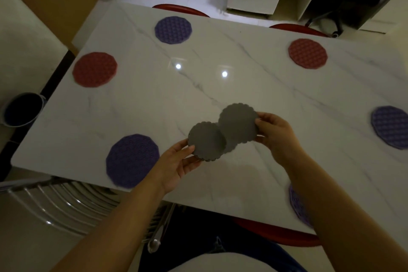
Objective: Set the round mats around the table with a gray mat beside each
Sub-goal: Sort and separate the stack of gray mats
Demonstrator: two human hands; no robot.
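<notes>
Several round mats lie around the white marble table: purple ones at the near left, far left, right edge and behind my right forearm, red ones at the left and far right. Above the table's near middle I hold a few gray scalloped mats fanned out. My left hand pinches the nearer gray mat at its lower left rim. My right hand grips the farther gray mat at its right rim. The two overlap.
Red chair seats show at the far edge and under the near edge. A chrome chair back stands at the near left. A dark bucket sits on the floor to the left.
</notes>
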